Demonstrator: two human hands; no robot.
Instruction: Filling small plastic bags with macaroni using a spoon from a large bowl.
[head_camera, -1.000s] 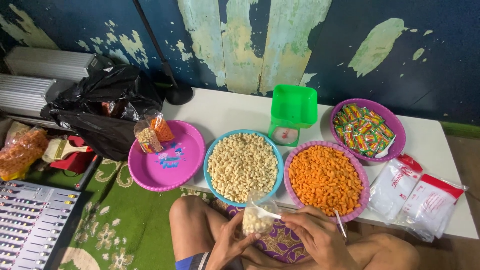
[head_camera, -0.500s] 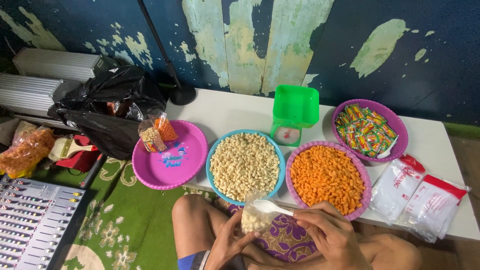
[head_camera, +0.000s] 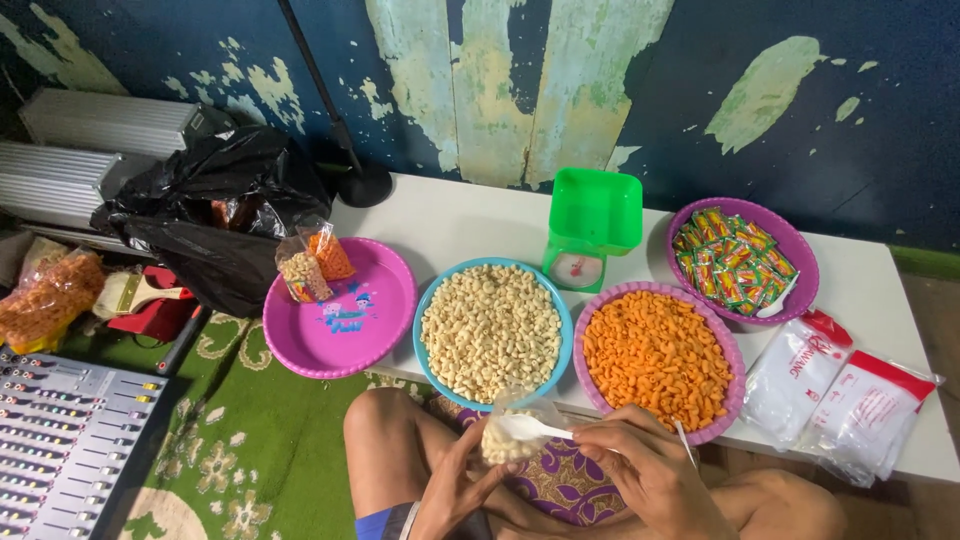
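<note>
My left hand (head_camera: 455, 490) holds a small clear plastic bag (head_camera: 512, 432) partly filled with pale puffed snacks, just above my lap. My right hand (head_camera: 650, 470) grips a white plastic spoon (head_camera: 530, 428) whose bowl sits at the bag's mouth. Right in front stands a blue bowl (head_camera: 437, 296) of the same pale snacks. Beside it is a purple bowl (head_camera: 712, 313) of orange snacks.
A pink plate (head_camera: 345, 330) at left carries two filled bags (head_camera: 314, 262). Behind the bowls sit a green kitchen scale (head_camera: 592, 225) and a purple bowl (head_camera: 800, 250) of small sachets. Packs of plastic bags (head_camera: 835, 395) lie at right. A black bag (head_camera: 215, 215) and an audio mixer (head_camera: 65, 440) are at left.
My right hand has brought the spoon leftward to the mouth of the bag, and both hands have shifted slightly lower over my lap.
</note>
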